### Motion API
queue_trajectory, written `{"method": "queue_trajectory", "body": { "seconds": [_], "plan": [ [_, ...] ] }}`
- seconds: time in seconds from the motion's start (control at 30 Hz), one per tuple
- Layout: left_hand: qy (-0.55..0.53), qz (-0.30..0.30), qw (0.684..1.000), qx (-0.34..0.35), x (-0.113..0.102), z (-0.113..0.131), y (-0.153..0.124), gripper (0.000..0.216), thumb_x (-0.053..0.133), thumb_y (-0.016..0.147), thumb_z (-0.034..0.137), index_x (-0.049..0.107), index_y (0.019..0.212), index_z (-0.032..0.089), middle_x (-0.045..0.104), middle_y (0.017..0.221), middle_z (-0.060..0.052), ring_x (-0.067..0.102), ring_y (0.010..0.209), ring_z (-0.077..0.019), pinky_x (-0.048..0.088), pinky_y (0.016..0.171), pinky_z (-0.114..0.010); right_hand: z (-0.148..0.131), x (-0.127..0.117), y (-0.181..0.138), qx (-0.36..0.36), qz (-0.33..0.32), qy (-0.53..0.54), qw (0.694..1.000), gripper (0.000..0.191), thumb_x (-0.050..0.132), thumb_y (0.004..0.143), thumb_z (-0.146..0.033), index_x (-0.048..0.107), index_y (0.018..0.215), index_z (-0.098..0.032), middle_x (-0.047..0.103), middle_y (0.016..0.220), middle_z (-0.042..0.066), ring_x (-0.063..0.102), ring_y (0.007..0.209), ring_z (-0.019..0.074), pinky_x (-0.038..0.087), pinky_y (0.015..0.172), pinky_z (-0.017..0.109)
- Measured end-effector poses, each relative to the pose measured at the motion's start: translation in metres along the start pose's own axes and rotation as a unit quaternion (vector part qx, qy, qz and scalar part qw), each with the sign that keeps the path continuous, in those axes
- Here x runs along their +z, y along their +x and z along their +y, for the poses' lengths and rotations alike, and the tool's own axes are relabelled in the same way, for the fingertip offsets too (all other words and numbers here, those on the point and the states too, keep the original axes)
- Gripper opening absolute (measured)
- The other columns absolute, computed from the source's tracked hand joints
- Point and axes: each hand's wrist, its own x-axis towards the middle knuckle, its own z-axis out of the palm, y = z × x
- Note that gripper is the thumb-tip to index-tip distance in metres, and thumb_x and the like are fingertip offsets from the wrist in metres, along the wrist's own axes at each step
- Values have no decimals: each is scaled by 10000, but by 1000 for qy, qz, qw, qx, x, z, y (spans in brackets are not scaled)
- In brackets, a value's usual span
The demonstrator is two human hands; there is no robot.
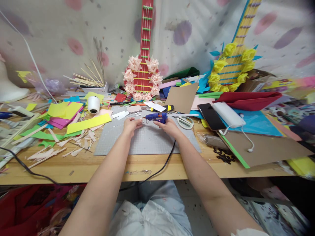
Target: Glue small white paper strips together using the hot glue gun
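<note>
My right hand (170, 128) is wrapped round a blue hot glue gun (155, 117) over the cutting mat. Its nozzle points left, close to the fingertips of my left hand (132, 126). Those fingers are pinched together on a small white piece (142, 121), too small to make out fully. A pale glue stick (187, 115) seems to stick out behind the gun. The gun's black cord (165, 163) hangs over the table's front edge. Scissors (185, 122) with pale handles lie just right of my right hand, and white paper strips (120, 114) are behind my left.
A grey cutting mat (147, 144) lies under both hands. Paper guitars, one red (142, 77) and one yellow (228, 70), lean at the back. Coloured paper scraps (65, 113) crowd the left; a phone (211, 116), a white power bank (227, 113) and cardboard (261, 147) lie right.
</note>
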Motion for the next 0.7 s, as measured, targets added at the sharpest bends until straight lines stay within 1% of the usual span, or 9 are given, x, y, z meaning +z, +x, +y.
{"method": "queue_trajectory", "body": {
  "seconds": [0.17,0.3,0.37,0.53,0.7],
  "plan": [
    [4,-3,1000,-3,1,1,-1,448,676,578,12,353,845,170,622,644,-43,640,590,-191,538,598,-339,1,1,1,3,7,8,1000,469,555,629,-606,646,764,-166,613,640,23,536,622,149,405,616,262],
    [-7,-3,1000,-3,1,0,-1,453,678,583,11,344,846,170,625,653,-50,646,612,-200,537,628,-350,4,2,2,28,28,33,999,446,557,629,-600,626,706,-166,603,613,20,512,556,127,402,579,254],
    [-21,-3,1000,-3,0,1,-1,443,665,597,3,340,848,170,625,654,-49,647,616,-196,537,644,-350,4,1,1,33,28,43,998,444,556,629,-600,617,692,-165,596,602,15,498,531,116,398,565,250],
    [-80,5,997,-16,-1,6,-1,401,621,642,-18,337,857,167,627,653,-52,647,610,-184,534,665,-339,-1,-1,-3,0,-5,15,1000,441,572,631,-581,639,756,-163,594,606,7,514,576,126,401,585,244],
    [-89,21,996,-23,0,7,-1,407,635,630,-20,356,868,158,630,664,-65,649,617,-197,532,673,-350,-6,-1,-5,-20,-9,-8,1000,440,563,651,-569,655,786,-161,613,631,17,544,626,144,411,616,246]
  ]
}}
